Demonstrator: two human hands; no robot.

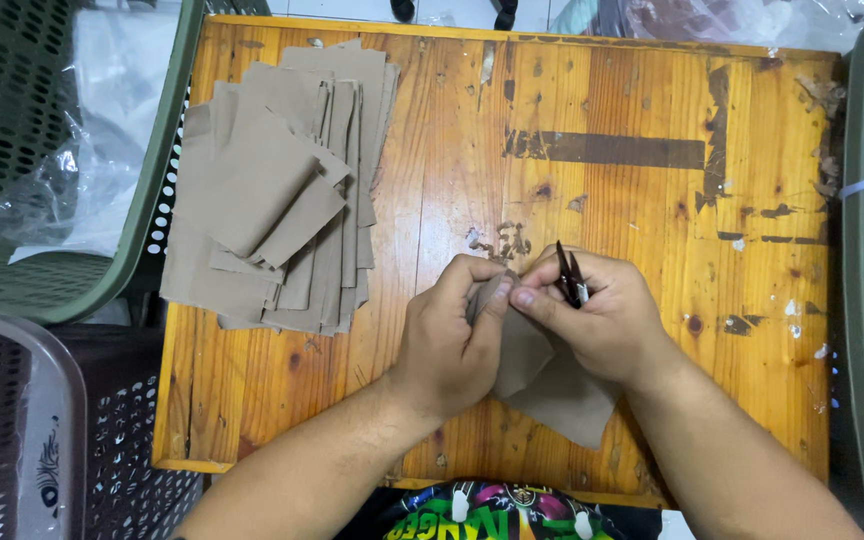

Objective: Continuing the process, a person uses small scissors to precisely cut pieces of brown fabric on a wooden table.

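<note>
Both hands are working over the middle of a worn wooden table [652, 200], seen from above. The left hand [449, 335] is pinching the top edge of a tan fabric piece [552, 385] betw. thumb and forefinger, fingers curled tight on it. The right hand [597, 315] is gripping the same edge from the other side, thumb pressing against the left fingertips, and it is also holding small dark snips [569, 275] tucked in the palm, blades pointing up and away from the person. The fabric piece is hanging down from the pinch and lying on the table under the wrists, its lower corner reaching toward the near edge. What exactly is being nipped at the edge is too small to make out, prob. a thread end.

To the left, a stack of tan fabric pieces [272, 190] is sitting fanned out on the table, w/ its left edge overhanging the table side, well apart from the hands. Small scraps [502, 240] are lying just beyond the fingertips. A green perforated basket [152, 160] w/ clear plastic inside is standing at the left of the table, a grey basket [12, 430] below it, and another green basket rim [857, 300] is running along the right side.
</note>
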